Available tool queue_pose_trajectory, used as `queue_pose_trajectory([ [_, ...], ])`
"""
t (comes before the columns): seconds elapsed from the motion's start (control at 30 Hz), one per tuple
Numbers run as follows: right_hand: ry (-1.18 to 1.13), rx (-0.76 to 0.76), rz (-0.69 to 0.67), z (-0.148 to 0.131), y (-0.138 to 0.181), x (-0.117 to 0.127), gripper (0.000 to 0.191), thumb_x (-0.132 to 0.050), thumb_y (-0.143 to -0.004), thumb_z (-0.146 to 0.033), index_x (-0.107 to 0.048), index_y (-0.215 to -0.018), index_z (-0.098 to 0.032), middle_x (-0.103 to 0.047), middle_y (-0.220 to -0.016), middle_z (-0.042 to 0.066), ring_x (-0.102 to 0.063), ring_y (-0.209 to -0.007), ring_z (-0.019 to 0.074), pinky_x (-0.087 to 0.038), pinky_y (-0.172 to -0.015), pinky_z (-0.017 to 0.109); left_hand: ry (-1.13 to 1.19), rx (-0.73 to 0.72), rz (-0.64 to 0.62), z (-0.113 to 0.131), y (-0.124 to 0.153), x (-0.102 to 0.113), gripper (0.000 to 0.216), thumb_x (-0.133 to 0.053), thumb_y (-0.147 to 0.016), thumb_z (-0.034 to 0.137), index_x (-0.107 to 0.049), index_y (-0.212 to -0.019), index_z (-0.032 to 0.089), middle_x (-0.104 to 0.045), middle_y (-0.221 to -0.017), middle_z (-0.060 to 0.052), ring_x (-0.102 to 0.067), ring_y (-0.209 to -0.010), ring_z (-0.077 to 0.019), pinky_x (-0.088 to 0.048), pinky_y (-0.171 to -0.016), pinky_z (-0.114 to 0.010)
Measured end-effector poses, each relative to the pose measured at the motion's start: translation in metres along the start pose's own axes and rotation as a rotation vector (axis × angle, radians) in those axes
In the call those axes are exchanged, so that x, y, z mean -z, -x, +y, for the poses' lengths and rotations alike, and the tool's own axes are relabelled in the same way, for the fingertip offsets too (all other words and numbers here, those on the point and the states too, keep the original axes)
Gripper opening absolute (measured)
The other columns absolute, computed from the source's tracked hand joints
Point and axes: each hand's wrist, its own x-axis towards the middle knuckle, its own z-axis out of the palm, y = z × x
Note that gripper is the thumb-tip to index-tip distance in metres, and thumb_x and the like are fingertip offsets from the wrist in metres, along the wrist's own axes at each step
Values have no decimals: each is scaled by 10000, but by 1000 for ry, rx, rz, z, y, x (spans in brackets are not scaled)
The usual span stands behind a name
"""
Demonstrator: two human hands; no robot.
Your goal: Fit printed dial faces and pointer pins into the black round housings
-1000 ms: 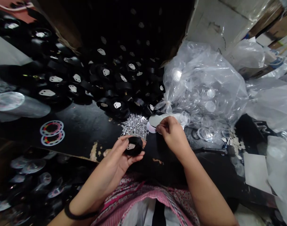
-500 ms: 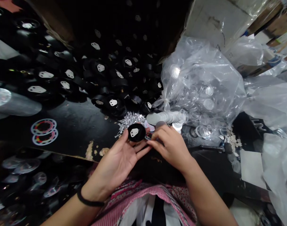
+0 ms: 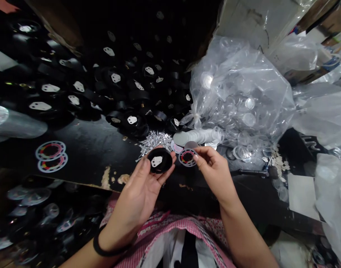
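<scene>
My left hand (image 3: 144, 186) is wrapped round a black round gauge case (image 3: 167, 160), its open side facing up. Inside the case sits a white plate (image 3: 156, 161) with small dark holes. My right hand (image 3: 216, 173) pinches the right edge of a printed dial disc (image 3: 186, 158), which has a coloured ring and a pale rim. The disc is just right of the case, apart from it. Beyond my hands lie a heap of small pointers (image 3: 156, 143) and a toppled row of plain round discs (image 3: 198, 137).
Two printed dials (image 3: 51, 150) overlap on the black table at left. Many black cases (image 3: 131, 121) fill the dark box behind. A clear bag of transparent round parts (image 3: 240, 89) stands back right. Lower left, covered gauges (image 3: 34, 197) are gathered. A white card (image 3: 303, 195) lies at right.
My right hand has moved right and lifted the printed dial into clear view. My left hand, still holding the gauge case, has shifted slightly left and down; its fingers have curled up.
</scene>
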Motion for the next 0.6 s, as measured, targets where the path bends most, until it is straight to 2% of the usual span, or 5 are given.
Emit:
queue_pose_trajectory([
  [0.17, 44, -34, 39, 4, -2, 8, 162, -619, -885, -366, -627, -859, -206, -675, -792, -1, -613, -706, 143, -489, -661, 270, 39, 36, -76, -3, -3, -10, 308, -576, -957, 449, -717, -1121, 229, -743, -1222, -81, -609, -1280, -301, -504, -1087, -495],
  [0.3, 56, -45, 92, 10, -4, 12, 169, -625, -888, -378, -642, -916, -212, -652, -775, -14, -591, -680, 136, -480, -633, 258, 31, -16, -172, -15, -11, -18, 295, -597, -951, 427, -708, -1145, 234, -733, -1242, -67, -610, -1278, -280, -468, -1119, -475],
  [0.4, 139, 27, 179, 12, -7, 16, 154, -639, -886, -356, -678, -945, -219, -649, -854, 0, -578, -703, 135, -498, -685, 273, -3, -16, -223, -23, -19, -23, 298, -612, -941, 432, -704, -1147, 236, -724, -1266, -68, -627, -1257, -263, -444, -1132, -461],
  [0.5, 206, 147, 308, 12, -7, 19, 114, -647, -879, -319, -699, -894, -218, -630, -1042, 45, -590, -838, 154, -506, -815, 308, -23, 13, -198, -25, -23, -27, 321, -611, -936, 464, -701, -1139, 233, -724, -1267, -72, -630, -1251, -259, -453, -1118, -446],
  [0.6, 43, 84, 220, 6, -3, 18, 118, -641, -890, -326, -677, -910, -215, -662, -931, 28, -607, -820, 159, -514, -784, 301, -58, 32, -144, -21, -21, -26, 353, -585, -945, 488, -682, -1190, 253, -714, -1289, -62, -604, -1282, -259, -505, -1061, -421],
])
